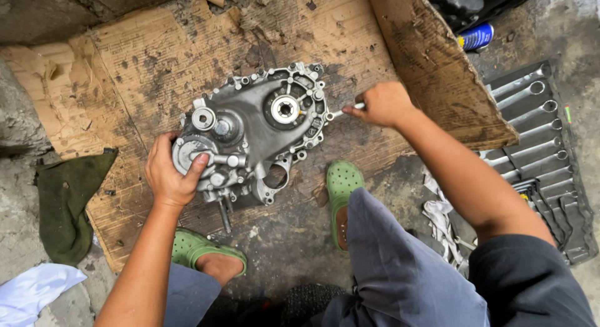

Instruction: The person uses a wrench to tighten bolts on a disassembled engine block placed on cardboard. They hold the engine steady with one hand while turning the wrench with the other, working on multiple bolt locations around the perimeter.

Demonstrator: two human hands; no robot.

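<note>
Nearest the camera, the person's knees in grey-blue trousers frame two green perforated rubber clogs (339, 189), planted on an oil-stained sheet of brown cardboard (150, 58) spread over the concrete floor. Just beyond the feet lies the grey cast-metal gearbox casing (253, 133), flat on the cardboard with its bolt-holed flange and round bearing seats facing up. The left hand (170, 171) rests on the casing's near left end, fingers curled over a round boss, thumb on top. The right hand (384, 104) is closed around a slim silver metal tool (347, 109) whose tip meets the flange at the casing's right edge. Left lies a dark green cloth (65, 202); right, a black tray of chrome spanners (537, 139); farther, a blue spray can (476, 36).
</note>
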